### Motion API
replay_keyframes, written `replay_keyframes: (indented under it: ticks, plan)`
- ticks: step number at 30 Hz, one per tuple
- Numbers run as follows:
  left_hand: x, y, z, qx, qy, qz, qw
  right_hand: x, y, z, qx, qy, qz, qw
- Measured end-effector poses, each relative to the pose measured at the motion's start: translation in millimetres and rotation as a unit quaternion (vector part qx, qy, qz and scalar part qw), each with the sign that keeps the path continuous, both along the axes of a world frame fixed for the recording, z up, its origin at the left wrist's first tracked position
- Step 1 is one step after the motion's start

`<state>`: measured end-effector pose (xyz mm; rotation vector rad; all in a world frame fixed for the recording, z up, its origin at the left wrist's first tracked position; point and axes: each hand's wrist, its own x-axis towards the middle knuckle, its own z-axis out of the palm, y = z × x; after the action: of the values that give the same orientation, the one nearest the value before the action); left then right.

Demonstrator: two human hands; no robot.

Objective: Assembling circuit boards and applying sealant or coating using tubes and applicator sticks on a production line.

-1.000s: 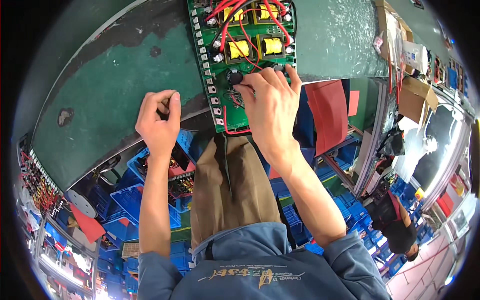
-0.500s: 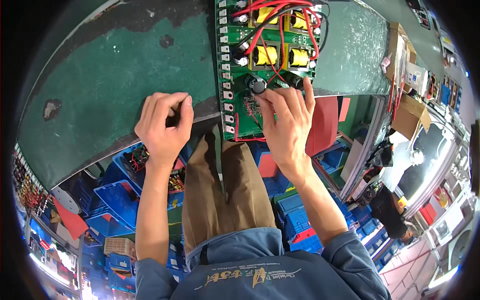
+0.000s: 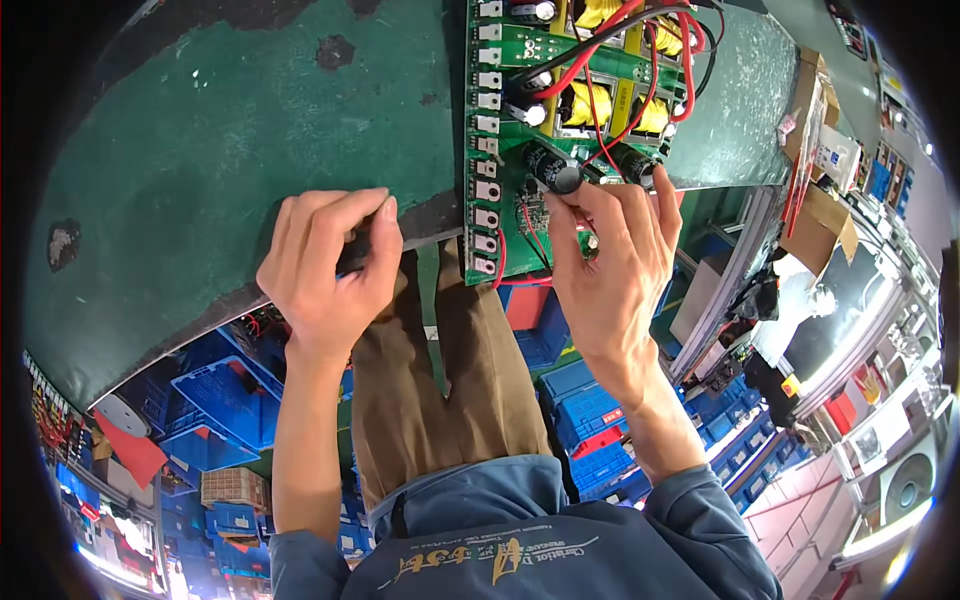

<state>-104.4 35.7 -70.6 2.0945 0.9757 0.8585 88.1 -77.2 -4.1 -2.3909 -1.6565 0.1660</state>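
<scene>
A green circuit board [image 3: 512,262] lies on the worktable with its near end past the edge. A row of metal-tabbed parts lines its left side, and yellow-wound transformers [image 3: 582,103] and red and black wires sit farther up. My right hand [image 3: 618,270] pinches with thumb and index finger at the near end of a black cylindrical capacitor [image 3: 550,167]; its other fingers point toward a second black capacitor [image 3: 632,162]. Over the table's front edge, left of the board, my left hand [image 3: 328,262] is curled with thumb and fingertips close together. What it holds, if anything, is hidden.
The worn green tabletop [image 3: 230,130] stretches left of the board. Blue bins [image 3: 585,405] stand below and right of my legs, with more blue bins [image 3: 225,400] under the table at left. A cardboard box [image 3: 820,220] is at the right.
The board and right hand now appear farther right in view. The capacitor at my right fingertips shows more of its side. A red sheet beside my right hand has gone from sight.
</scene>
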Motion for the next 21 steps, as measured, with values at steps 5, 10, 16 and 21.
replay_keyframes:
  ticks: [5,10,16,21]
  plan:
    - [-1.5,3.5,-0.9,0.011,-0.011,-0.015,1.000,-6.9,6.6,3.9,-0.016,-0.011,-0.016,1.000]
    - [-5.6,2.1,-2.8,0.000,0.004,-0.017,1.000,-7.6,11.2,3.2,-0.025,-0.028,-0.024,0.999]
    - [-4.9,-3.0,0.2,-0.016,0.011,-0.003,1.000,8.3,17.3,17.8,-0.051,0.053,-0.120,0.990]
    - [-4.3,3.0,7.1,0.046,0.032,0.017,0.998,-2.4,23.8,15.8,-0.069,0.050,-0.090,0.992]
